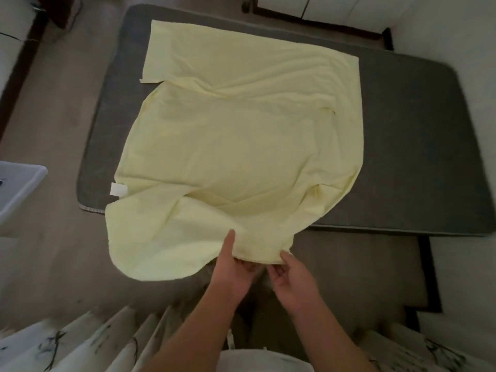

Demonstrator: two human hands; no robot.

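Observation:
A pale yellow sheet (228, 135) lies spread over a dark grey mattress (402, 157), its near part hanging past the mattress's front edge. A small white label (118, 189) shows at its left side. My left hand (233, 269) pinches the sheet's near edge, thumb on top of the cloth and fingers beneath. My right hand (292, 277) grips the same edge just to the right, fingers curled under the hem. The two hands are close together, almost touching.
The mattress lies on a grey-brown floor (53, 237). A white plastic bin (18, 194) stands at the left. Patterned white curtains (80, 342) hang at the bottom of the view. White furniture (335, 9) and dark bed-frame parts (429, 272) border the right and back.

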